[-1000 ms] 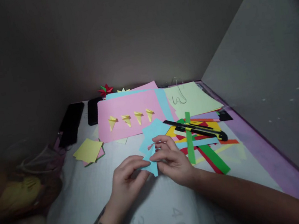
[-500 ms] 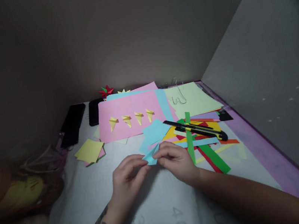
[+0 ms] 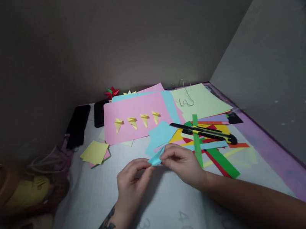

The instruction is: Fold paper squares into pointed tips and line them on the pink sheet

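Between my two hands is a small folded piece of light blue paper (image 3: 156,158), held just above the white mat. My left hand (image 3: 132,177) pinches its left corner between thumb and fingers. On the other side, my right hand (image 3: 182,164) grips the right end, with the fingers curled round a raised fold. Just beyond lie loose light blue sheets (image 3: 159,134). Several folded yellow paper pieces (image 3: 132,122) sit in a row on a pink sheet (image 3: 137,107) farther back.
A black and yellow utility knife (image 3: 208,133) lies on coloured paper strips (image 3: 221,161) at right. Yellow paper squares (image 3: 94,152) are stacked at left, near a black phone (image 3: 78,122). Pale green sheets (image 3: 201,99) and a red paper star (image 3: 112,92) lie at the back.
The blue paper has tilted a little and looks flatter between my fingers. Both hands keep their pinch on it. The whole view has shifted slightly.
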The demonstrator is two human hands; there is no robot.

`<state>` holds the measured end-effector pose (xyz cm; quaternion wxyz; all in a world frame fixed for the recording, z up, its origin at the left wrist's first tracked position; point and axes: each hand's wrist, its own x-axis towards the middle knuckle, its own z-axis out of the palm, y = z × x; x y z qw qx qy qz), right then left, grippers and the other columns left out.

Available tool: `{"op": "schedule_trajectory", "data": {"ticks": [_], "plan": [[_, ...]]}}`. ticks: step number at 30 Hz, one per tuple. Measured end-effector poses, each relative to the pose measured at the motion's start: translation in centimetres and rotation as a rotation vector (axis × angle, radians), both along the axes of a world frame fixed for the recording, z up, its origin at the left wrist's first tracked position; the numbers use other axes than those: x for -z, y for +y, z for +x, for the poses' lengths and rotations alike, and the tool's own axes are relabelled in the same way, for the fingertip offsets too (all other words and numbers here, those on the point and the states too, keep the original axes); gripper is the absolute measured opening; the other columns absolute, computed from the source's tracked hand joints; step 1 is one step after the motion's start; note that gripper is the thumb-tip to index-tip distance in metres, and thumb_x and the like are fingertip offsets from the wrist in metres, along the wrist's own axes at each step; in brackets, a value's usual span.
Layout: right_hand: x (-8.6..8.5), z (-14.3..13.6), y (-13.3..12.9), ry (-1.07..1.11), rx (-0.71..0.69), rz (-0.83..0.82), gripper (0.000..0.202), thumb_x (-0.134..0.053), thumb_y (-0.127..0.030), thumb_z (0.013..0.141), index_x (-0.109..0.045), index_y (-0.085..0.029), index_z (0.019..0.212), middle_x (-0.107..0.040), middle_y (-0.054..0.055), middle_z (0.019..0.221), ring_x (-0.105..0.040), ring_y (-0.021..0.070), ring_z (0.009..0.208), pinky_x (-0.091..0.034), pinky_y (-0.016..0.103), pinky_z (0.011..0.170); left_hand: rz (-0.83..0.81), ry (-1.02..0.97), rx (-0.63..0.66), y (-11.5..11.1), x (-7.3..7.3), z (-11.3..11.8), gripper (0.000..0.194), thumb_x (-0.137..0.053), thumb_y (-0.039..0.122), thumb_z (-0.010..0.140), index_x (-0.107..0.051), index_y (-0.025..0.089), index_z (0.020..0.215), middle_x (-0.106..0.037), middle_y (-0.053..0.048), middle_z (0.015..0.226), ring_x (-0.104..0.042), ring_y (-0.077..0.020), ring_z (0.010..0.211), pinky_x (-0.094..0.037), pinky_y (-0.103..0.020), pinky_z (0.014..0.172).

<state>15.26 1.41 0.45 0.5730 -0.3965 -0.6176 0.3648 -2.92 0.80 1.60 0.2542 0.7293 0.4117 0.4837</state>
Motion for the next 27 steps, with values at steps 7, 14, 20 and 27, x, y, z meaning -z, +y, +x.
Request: {"op": "schedule_trajectory", "data": {"ticks": [7,14,20,27], "plan": [[-0.1,-0.1,-0.2,0.011,0.003,0.01,0.012,-0.066,-0.012,0.079,-0.068,-0.023,0.077,-0.06,0.0,0.071,-0.058,0.0138,0.069,-0.047,0.027,0.063,0.04,-0.029,0.033,-0.1,0.3,0.0,0.014,-0.068,0.007,0.077,-0.066,0.02,0.085,-0.073,-0.003,0.086,-0.069,-0.0135,0.079,-0.056,-0.022,0.072],[0.8,-0.5,-0.7,0.067,-0.028,-0.074,0.01,-0.064,-0.012,0.081,-0.063,-0.022,0.078,-0.059,-0.001,0.073,-0.058,0.0142,0.075,-0.047,0.028,0.069,-0.153,-0.192,-0.04,-0.1,0.2,0.7,0.014,-0.069,0.013,0.075,-0.059,0.017,0.066,-0.07,-0.001,0.071,-0.066,-0.0119,0.063,-0.052,-0.02,0.057],[0.6,-1.4,-0.4,0.176,0.056,-0.26,0.012,-0.063,-0.018,0.077,-0.052,-0.021,0.077,-0.055,-0.003,0.07,-0.056,0.0116,0.066,-0.047,0.024,0.062,-0.559,-0.313,-0.119,-0.5,0.4,2.0,0.017,-0.066,0.02,0.075,-0.049,0.019,0.077,-0.06,0.005,0.056,-0.057,-0.0097,0.051,-0.044,-0.018,0.05],[0.6,-0.9,0.0,0.029,-0.055,-0.358,0.02,-0.061,-0.015,0.072,-0.045,-0.023,0.08,-0.05,-0.006,0.07,-0.051,0.0104,0.063,-0.042,0.022,0.058,-0.572,-0.238,0.008,0.0,0.5,1.9,0.021,-0.067,0.025,0.073,-0.06,0.017,0.091,-0.063,-0.002,0.08,-0.059,-0.0132,0.069,-0.046,-0.023,0.061]]}}
